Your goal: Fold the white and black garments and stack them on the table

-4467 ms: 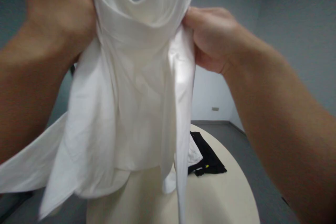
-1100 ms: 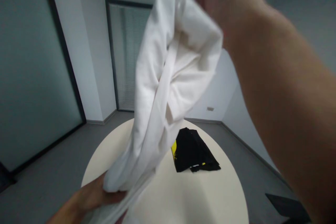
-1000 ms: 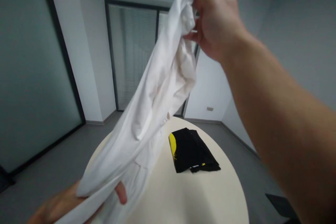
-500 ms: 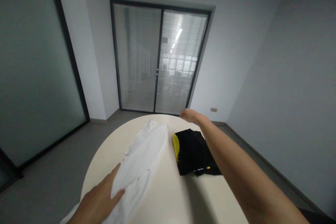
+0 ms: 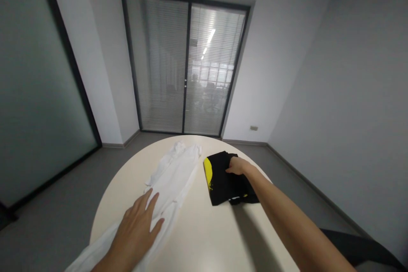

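Observation:
A white shirt (image 5: pixel 168 174) lies stretched lengthwise on the round table, gathered into a long narrow strip. Its far end is near the table's back edge; its near end spreads out under my left arm. Over the near half of it, my left hand (image 5: pixel 135 225) is open, fingers spread, palm down. My right hand (image 5: pixel 236 165) is over a folded black garment (image 5: pixel 219 182) with a yellow patch on its left side. Its fingers look curled in, with nothing seen in them. Whether it touches the black cloth I cannot tell.
The round cream table (image 5: pixel 204 238) carries both garments, the black one to the right of the white one. Beyond it stands a glazed double door (image 5: pixel 186 63) with blinds. A dark object (image 5: pixel 353 246), partly cut off, is at the lower right.
The white shirt, earlier held up in both hands, has been laid down on the table. My right hand let go of it and came back over the black garment. My left hand's fingers have spread.

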Available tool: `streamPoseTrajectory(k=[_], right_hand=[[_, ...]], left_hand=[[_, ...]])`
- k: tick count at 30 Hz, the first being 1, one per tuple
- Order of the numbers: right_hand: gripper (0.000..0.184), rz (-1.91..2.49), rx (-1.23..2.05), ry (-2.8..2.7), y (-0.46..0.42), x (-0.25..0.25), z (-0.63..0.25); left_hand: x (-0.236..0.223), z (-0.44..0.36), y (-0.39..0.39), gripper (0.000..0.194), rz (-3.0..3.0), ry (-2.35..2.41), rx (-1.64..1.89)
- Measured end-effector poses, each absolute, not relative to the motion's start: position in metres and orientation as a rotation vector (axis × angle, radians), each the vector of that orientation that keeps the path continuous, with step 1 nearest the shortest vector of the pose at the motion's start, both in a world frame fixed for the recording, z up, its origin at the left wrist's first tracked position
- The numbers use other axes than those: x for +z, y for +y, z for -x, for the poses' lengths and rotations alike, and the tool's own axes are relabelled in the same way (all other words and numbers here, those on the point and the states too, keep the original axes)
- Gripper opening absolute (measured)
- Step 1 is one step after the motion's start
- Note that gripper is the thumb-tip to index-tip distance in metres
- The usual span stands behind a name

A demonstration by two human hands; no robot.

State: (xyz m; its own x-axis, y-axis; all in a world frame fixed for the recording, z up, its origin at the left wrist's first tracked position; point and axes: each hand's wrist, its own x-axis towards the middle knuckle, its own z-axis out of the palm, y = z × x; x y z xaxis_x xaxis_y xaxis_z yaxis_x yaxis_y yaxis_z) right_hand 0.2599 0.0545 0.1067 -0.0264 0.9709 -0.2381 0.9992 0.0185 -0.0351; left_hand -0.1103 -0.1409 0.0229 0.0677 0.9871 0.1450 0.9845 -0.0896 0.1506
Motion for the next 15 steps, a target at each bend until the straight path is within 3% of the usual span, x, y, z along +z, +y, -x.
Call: streamPoseTrajectory(k=[4,9,15], right_hand=[[0.041,-2.198,-0.237,2.065,0.046,0.098,-0.26],[0.021,-2.261,-0.132,2.157,0.03,0.111,-0.252],[0.02,-2.405,0.125,2.375,-0.012,0.142,-0.224]], left_hand=[[0.004,0.104,-0.141,0.057,-2.365,2.129,0.337],[-0.016,0.107,-0.142,0.049,-2.438,2.131,0.54],[-0.03,0.117,-0.14,0.043,-2.49,2.055,0.798]])
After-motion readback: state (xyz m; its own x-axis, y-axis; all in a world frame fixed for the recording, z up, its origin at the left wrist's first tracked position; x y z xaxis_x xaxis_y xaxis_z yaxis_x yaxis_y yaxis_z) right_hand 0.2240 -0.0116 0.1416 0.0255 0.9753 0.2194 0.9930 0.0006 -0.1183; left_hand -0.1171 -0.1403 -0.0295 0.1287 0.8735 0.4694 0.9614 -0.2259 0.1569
